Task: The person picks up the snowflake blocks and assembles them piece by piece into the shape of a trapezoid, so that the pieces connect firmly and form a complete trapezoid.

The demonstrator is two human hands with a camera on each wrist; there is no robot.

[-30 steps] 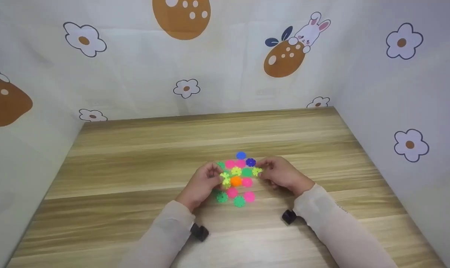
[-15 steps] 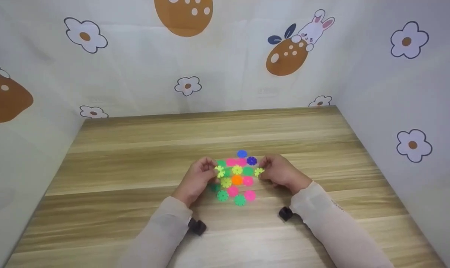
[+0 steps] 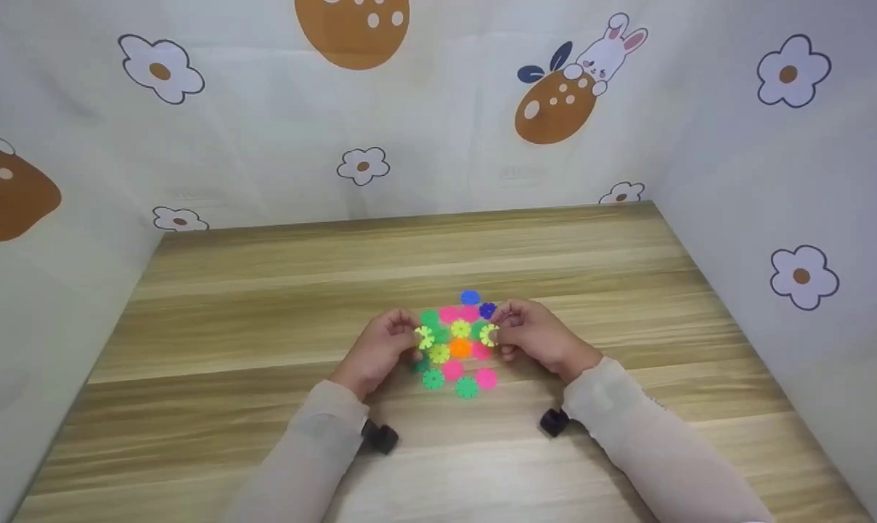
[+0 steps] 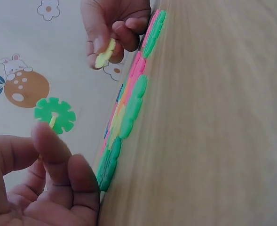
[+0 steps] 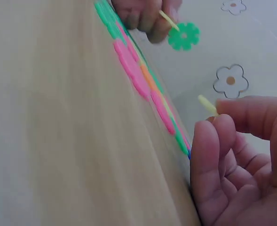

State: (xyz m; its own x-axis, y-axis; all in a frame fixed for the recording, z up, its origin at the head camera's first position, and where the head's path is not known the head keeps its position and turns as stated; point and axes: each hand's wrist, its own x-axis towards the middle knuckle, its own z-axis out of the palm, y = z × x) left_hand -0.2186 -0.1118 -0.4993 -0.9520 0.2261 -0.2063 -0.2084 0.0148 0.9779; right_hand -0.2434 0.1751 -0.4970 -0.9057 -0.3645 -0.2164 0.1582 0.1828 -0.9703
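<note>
My left hand (image 3: 380, 350) pinches a yellow notched snowflake disc (image 3: 425, 336) between thumb and fingers. A green snowflake disc (image 4: 54, 115) is slotted into that yellow one, standing crosswise to it in the left wrist view. My right hand (image 3: 544, 338) pinches a second yellow snowflake disc (image 5: 207, 106), seen nearly edge-on in the right wrist view. Both hands are raised over the loose discs, facing each other with a small gap between the held pieces.
Several loose snowflake discs lie flat on the wooden table, among them an orange disc (image 3: 460, 348), a pink disc (image 3: 486, 378), a green disc (image 3: 467, 387) and a blue disc (image 3: 470, 298). Patterned cloth (image 3: 264, 145) walls the table's back and sides.
The left hand has shifted left and slightly away with its joined yellow and green discs. The right hand has lately come left with its yellow disc, narrowing the gap since half a second ago.
</note>
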